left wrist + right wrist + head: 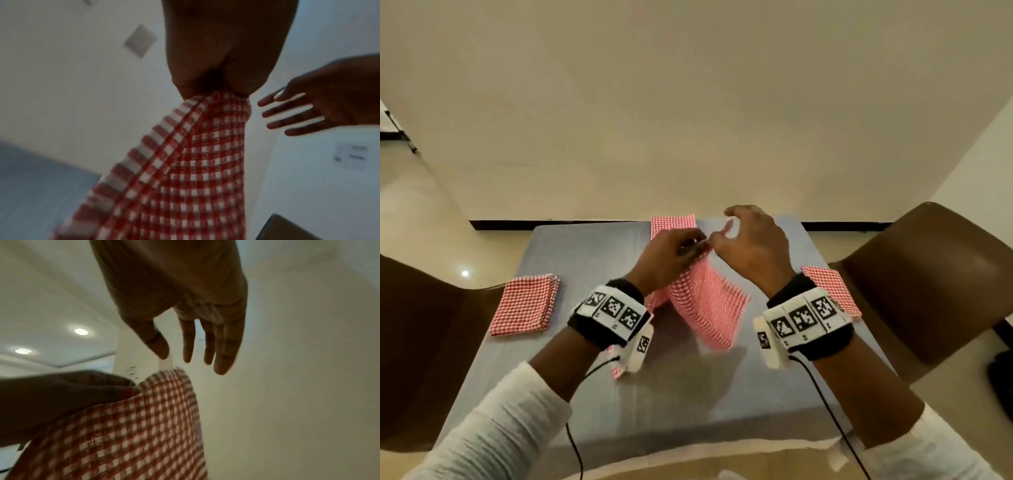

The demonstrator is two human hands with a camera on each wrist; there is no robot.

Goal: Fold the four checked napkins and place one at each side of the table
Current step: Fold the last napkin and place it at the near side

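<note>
Left hand [666,255] pinching hanging napkin [705,305], its lower edge blurred; right hand [753,243] beside, fingers loose, holding nothing; table [688,394] below.

held napkin [702,301]: red-and-white checked cloth, pinched at its gathered top edge by the left hand [671,257]; it hangs below the grip in loose folds, its lower part over the grey table [688,404], blurred.
far napkin [673,224]: folded flat, lying just beyond the grip at the table's far edge, partly hidden by the left hand.
left napkin [525,305]: folded into a neat square, flat on the table, well to the left of the grip and nearer the person.
right napkin [832,287]: folded flat, lying to the right of the grip at the table's right edge, partly covered by the right wrist.
</note>
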